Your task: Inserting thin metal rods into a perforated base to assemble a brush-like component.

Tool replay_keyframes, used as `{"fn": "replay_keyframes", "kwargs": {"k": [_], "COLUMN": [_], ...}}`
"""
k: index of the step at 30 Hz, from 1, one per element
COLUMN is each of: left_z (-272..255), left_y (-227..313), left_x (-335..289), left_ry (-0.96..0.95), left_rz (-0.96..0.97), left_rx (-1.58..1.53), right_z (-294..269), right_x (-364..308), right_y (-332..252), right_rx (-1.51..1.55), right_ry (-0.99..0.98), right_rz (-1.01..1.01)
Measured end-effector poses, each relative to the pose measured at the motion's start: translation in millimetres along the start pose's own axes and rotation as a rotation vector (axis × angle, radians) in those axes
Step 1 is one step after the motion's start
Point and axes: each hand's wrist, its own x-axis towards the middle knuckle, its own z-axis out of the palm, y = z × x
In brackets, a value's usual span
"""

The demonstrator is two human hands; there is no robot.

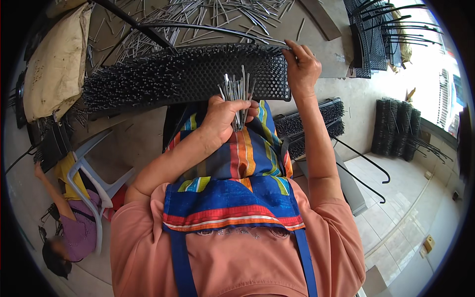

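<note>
A long black perforated panel (203, 79) lies across in front of me, with thin bristle-like pieces (133, 79) standing densely over its left part and along its far edge. My left hand (222, 116) is closed round a bundle of thin silvery metal strips (240, 91), held upright before the panel's near edge. At the panel's far right corner is my right hand (304, 69), its thumb and fingers bent together against the edge. Whatever those fingertips pinch is too small to make out. Bare holes show in the panel's middle and right.
Loose metal strips (208, 22) are scattered over the table (316, 54) beyond the panel. A pale sack (57, 59) stands at the left. Finished-looking bristled panels (309, 123) and black hooked rods (366, 175) lie at the right. Another person (79, 227) is at the lower left by a chair (94, 193).
</note>
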Motion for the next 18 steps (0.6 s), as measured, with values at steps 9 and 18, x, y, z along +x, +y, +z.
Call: {"fn": "replay_keyframes", "kwargs": {"k": [9,18], "left_z": [-2.5,14.9], "left_y": [1.3,-4.0], "left_x": [1.9,-1.7], "left_ry": [0.001,-0.018], "left_rz": [0.012,0.055], "left_rx": [-0.012,-0.002], "right_z": [-2.2,-18.7], "right_x": [-10.8,-62.1], "right_y": [0.9,-38.3], "right_rx": [-0.024,0.932], "right_ry": [-0.079,-0.395], "right_rz": [0.018,0.618]}}
